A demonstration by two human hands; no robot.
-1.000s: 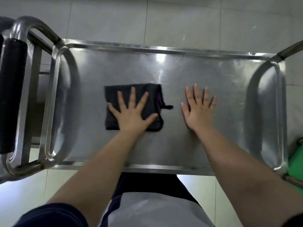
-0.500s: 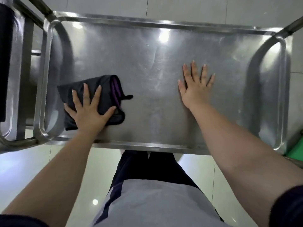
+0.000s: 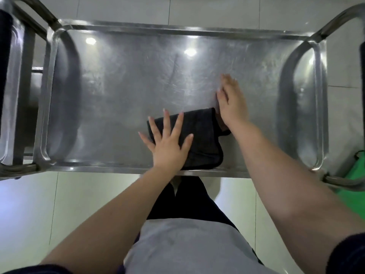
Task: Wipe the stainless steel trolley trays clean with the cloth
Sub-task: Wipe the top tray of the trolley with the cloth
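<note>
Stainless steel trolley tray fills the upper half of the frame, its raised rim running along all four sides and tubular handle loops at the left and right ends. The folded dark cloth lies flat on the tray just below centre, its near edge touching the front rim. The left hand presses down on the cloth's left part with the fingers spread wide and flat, gripping nothing, only pinning it by palm pressure. The right hand rests on the bare steel just beside the cloth's right edge, fingers together and blurred; it holds nothing that I can see.

To wipe well, the palm should probably keep even pressure across the whole cloth and travel in long overlapping passes from one handle loop to the other, working right into the corners under the rim. The right hand likely serves best as a brace, kept clear of the cloth's path.
</note>
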